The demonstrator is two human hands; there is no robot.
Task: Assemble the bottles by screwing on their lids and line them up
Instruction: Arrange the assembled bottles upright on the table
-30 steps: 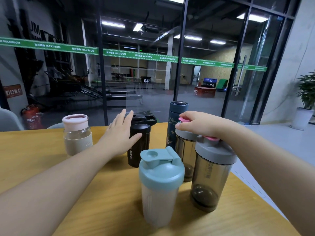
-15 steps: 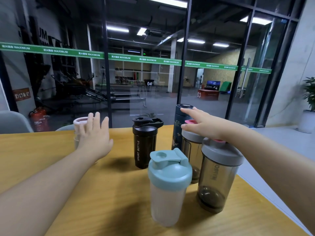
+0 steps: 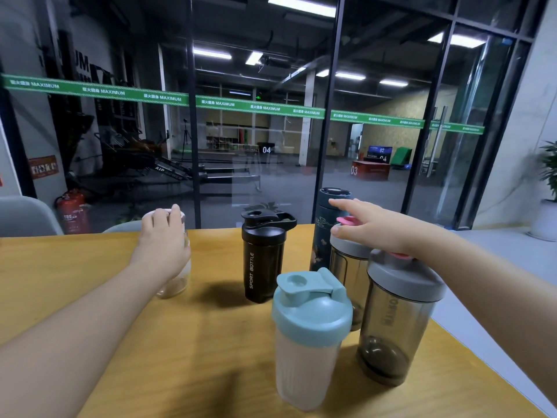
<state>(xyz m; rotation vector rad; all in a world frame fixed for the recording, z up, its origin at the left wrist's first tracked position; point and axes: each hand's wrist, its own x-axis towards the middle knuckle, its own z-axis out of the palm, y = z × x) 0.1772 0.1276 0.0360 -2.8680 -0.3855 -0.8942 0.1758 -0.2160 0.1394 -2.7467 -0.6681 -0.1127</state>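
Observation:
Several lidded bottles stand on the wooden table (image 3: 75, 267). My left hand (image 3: 162, 239) grips the pink-lidded glass bottle (image 3: 174, 282) at the back left, fingers curled over its lid. A black sport bottle (image 3: 262, 260) stands in the middle. My right hand (image 3: 370, 227) reaches with straight fingers toward the tall dark blue bottle (image 3: 327, 206), its fingertip at the bottle's upper side, above the grey-lidded smoky shaker (image 3: 346, 267) with a pink cap. A second smoky shaker (image 3: 398, 321) stands at the right. A teal-lidded frosted shaker (image 3: 310, 336) stands nearest.
The table's right edge (image 3: 470, 363) runs close beside the smoky shakers. A glass wall (image 3: 271, 131) rises behind the table. A grey chair back (image 3: 24, 215) and a red fire extinguisher (image 3: 73, 212) are at the far left.
My left hand moved left from the black bottle to the pink-lidded glass bottle and closed on it. My right hand left the smoky shaker's lid and stretched toward the dark blue bottle.

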